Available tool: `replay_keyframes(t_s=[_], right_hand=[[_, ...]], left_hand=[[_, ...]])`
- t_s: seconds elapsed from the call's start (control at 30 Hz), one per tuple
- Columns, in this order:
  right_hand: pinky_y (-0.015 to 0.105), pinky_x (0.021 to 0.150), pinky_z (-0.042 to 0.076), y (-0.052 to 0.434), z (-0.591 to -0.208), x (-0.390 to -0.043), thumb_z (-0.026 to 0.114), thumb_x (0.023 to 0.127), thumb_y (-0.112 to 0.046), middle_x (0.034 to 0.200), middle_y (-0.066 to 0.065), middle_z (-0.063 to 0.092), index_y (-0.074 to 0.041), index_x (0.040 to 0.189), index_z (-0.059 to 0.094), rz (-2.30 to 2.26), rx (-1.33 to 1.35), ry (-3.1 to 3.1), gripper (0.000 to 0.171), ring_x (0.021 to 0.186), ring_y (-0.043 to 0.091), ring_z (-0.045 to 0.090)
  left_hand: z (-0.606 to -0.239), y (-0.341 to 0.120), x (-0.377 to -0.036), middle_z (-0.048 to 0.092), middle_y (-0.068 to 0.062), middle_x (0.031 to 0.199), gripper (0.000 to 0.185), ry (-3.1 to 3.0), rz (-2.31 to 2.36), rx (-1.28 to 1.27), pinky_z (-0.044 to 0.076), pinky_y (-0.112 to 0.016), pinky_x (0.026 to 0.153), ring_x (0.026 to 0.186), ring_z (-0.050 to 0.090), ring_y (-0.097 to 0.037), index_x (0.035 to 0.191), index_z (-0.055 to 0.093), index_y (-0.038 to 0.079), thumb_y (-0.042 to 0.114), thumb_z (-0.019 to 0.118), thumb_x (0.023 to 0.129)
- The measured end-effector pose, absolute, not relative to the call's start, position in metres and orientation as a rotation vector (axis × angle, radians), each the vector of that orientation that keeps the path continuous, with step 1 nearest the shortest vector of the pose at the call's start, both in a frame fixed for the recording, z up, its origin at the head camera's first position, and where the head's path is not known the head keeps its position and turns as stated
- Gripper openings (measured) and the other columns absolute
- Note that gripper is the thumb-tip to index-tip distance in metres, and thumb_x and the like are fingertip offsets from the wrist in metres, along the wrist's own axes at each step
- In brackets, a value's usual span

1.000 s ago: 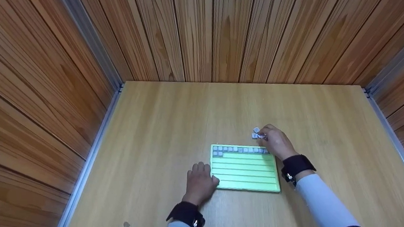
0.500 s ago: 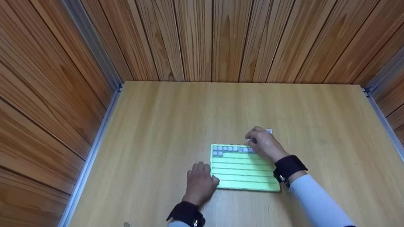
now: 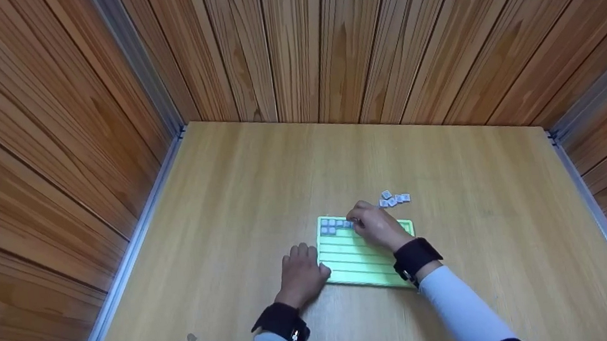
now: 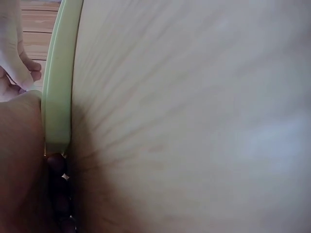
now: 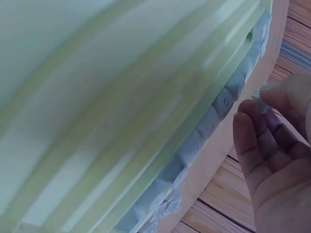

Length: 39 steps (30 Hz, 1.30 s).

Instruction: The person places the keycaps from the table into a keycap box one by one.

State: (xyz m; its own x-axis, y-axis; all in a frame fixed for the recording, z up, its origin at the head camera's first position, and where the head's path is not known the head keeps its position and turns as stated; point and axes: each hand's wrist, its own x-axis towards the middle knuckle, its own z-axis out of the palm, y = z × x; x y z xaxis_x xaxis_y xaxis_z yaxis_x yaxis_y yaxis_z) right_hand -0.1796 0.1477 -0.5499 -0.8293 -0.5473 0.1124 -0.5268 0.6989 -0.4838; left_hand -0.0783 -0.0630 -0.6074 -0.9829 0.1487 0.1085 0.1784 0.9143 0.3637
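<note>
Keycaps (image 3: 332, 223) fill part of the top rows of a pale green ridged tray (image 3: 358, 276). My right hand (image 3: 377, 227) is over the tray's top row, its thumb and fingers pinching a small pale keycap (image 5: 259, 101) above the rim. In the right wrist view, seated keycaps (image 5: 224, 103) with faint printed characters line the tray's edge. My left hand (image 3: 299, 274) rests beside the tray's left side, fingers extended on the table and thumb at the rim. The left wrist view shows the tray's side wall (image 4: 60, 97) right against that hand.
Several loose keycaps (image 3: 392, 200) lie on the wooden table (image 3: 239, 199) just beyond the tray's far right corner. Wood-plank walls (image 3: 291, 43) enclose the table at the back and sides. A small dark spot (image 3: 191, 338) marks the table at front left.
My right hand has moved left from the loose keycaps to over the tray's top row, carrying a keycap. The remaining loose ones are now uncovered. The left hand has stayed in place.
</note>
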Motion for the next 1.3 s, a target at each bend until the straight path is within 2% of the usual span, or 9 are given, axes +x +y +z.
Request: replay_keyframes(t_s=[0.47, 0.77, 1.3], right_hand=[[0.034, 0.069, 0.054, 0.121, -0.563, -0.172, 0.070, 0.085, 0.003, 0.096, 0.008, 0.062, -0.003, 0.100, 0.074, -0.682, -1.102, 2.875, 0.016, 0.080, 0.021, 0.065], [0.037, 0.071, 0.055, 0.118, -0.563, -0.171, 0.071, 0.085, 0.003, 0.094, 0.007, 0.063, -0.003, 0.096, 0.071, -0.678, -1.030, 2.887, 0.013, 0.082, 0.022, 0.065], [0.035, 0.070, 0.054, 0.117, -0.562, -0.171, 0.071, 0.087, 0.002, 0.094, 0.006, 0.063, -0.004, 0.098, 0.070, -0.702, -1.018, 2.881, 0.013, 0.082, 0.019, 0.064]], left_hand=[[-0.615, -0.065, -0.079, 0.042, -0.003, 0.089, 0.022, -2.988, -0.550, -0.267, 0.031, -0.035, 0.067, 0.083, 0.041, -0.023, 0.088, 0.052, 0.011, 0.032, 0.055, 0.083], [-0.615, -0.065, -0.079, 0.041, -0.002, 0.088, 0.021, -2.979, -0.572, -0.267, 0.031, -0.036, 0.068, 0.083, 0.040, -0.023, 0.087, 0.051, 0.011, 0.031, 0.055, 0.083], [-0.609, -0.064, -0.077, 0.040, -0.002, 0.088, 0.021, -2.994, -0.589, -0.261, 0.031, -0.036, 0.069, 0.083, 0.040, -0.023, 0.088, 0.052, 0.010, 0.030, 0.056, 0.083]])
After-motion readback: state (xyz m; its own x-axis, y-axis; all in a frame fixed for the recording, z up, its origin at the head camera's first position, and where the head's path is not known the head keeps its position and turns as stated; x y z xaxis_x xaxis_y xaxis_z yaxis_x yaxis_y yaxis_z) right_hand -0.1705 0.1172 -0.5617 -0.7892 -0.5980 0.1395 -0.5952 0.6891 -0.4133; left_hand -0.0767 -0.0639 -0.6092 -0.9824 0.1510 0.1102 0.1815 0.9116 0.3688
